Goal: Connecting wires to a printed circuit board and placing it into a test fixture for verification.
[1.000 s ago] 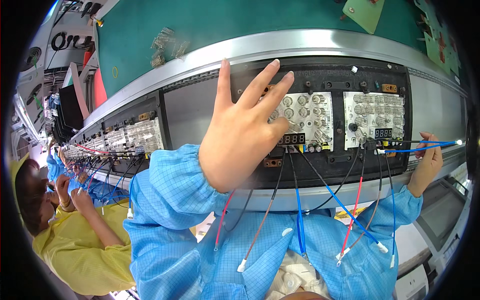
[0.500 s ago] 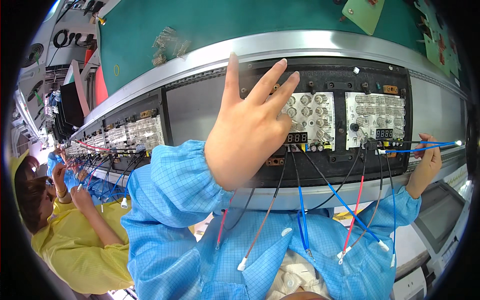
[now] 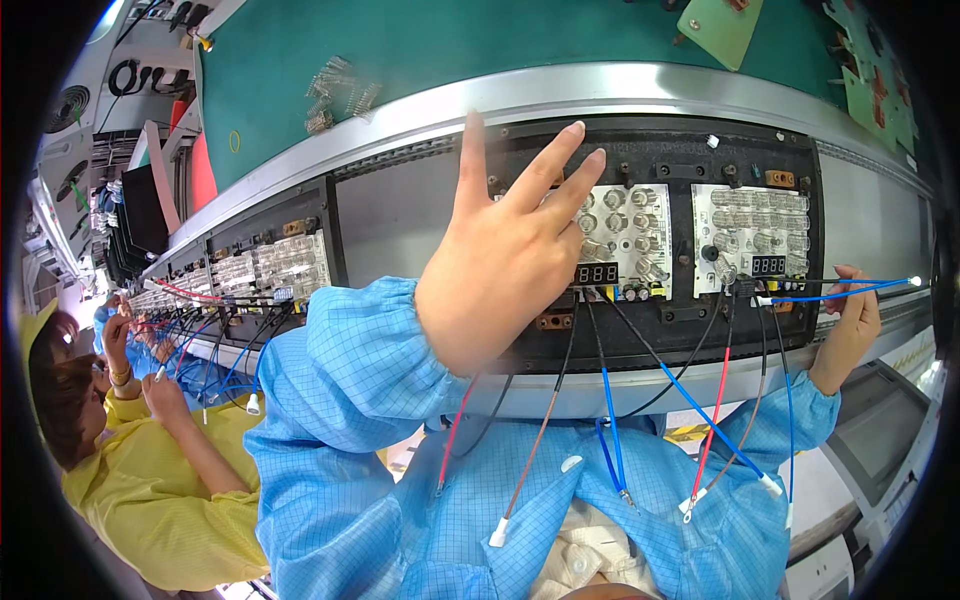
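My left hand point(image 3: 508, 255) is over the left circuit board point(image 3: 645, 225), hiding much of it. Three fingers stretch up and apart; the index finger curls down, the thumb is hidden, and whatever they pinch is out of sight. At the right, my right hand point(image 3: 852, 318) has its fingers closed around blue wires point(image 3: 850, 292) that run to a white-tipped end. A second circuit board point(image 3: 738, 225) with clear round parts and a small dark display sits beside the first. Both lie in a black fixture point(image 3: 690, 325). Red, blue, brown and black wires point(image 3: 610, 420) hang from them over my front.
A metal rail point(image 3: 620, 85) borders the fixture; beyond it lies a green mat point(image 3: 480, 45) with a pile of springs point(image 3: 335, 95). Green plates point(image 3: 720, 30) are at the far right. Leftward stands another fixture with boards point(image 3: 290, 262), and a person in yellow point(image 3: 160, 490) handles wires.
My left hand has shifted slightly right and down, keeping its pose. The hanging wires have swung a little right. My right hand stays nearly in place with the blue wires.
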Motion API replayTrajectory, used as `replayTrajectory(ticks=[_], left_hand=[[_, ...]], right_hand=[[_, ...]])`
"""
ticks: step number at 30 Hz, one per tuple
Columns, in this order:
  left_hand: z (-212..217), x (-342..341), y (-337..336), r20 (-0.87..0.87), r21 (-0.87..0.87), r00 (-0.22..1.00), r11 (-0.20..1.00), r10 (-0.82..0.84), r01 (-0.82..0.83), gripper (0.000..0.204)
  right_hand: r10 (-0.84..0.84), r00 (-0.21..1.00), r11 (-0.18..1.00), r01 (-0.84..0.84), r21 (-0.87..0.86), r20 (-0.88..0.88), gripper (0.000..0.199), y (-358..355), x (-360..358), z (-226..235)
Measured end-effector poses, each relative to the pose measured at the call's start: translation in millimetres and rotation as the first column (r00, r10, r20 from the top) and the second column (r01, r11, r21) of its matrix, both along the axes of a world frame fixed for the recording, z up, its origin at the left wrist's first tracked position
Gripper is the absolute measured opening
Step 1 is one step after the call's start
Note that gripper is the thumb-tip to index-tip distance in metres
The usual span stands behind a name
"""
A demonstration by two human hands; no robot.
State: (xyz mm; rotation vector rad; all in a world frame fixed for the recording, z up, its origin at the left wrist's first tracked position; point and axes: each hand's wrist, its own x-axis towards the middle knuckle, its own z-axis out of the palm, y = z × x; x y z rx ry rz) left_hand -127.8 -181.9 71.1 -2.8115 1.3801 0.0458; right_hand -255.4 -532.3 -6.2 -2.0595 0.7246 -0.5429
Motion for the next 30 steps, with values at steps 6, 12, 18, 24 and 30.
replayTrajectory(ticks=[6, 12, 18, 24, 30], left_hand=[[2, -1, 1, 0.047, -0.046, 0.999, 0.999, -0.006, 0.009, 0.006], [16, 4, 4, -0.037, -0.07, 0.999, 0.997, 0.014, -0.017, 0.014], [32, 12, 23, -0.322, -0.332, 0.947, 0.934, 0.016, -0.128, 0.016], [48, 18, 36, -0.605, -0.589, 0.766, 0.77, -0.219, -0.245, 0.008], [63, 5, 27, -0.711, -0.695, 0.484, 0.61, -0.51, -0.38, 0.008]], right_hand=[[0.013, 1.0, 1.0, -0.013, 0.004, 0.006, 0.03, -1, 1, -1], [0.001, 1.0, 1.0, -0.001, 0.013, 0.027, 0.029, -1, 5, -4], [-0.097, 0.952, 0.99, 0.063, 0.127, 0.289, 0.028, -10, 11, -6], [0.107, 0.704, 0.99, -0.141, -0.009, 0.702, 0.027, -38, 18, 67], [0.977, 0.183, 0.101, -0.848, -0.52, -0.109, 0.022, 77, 81, 210]])
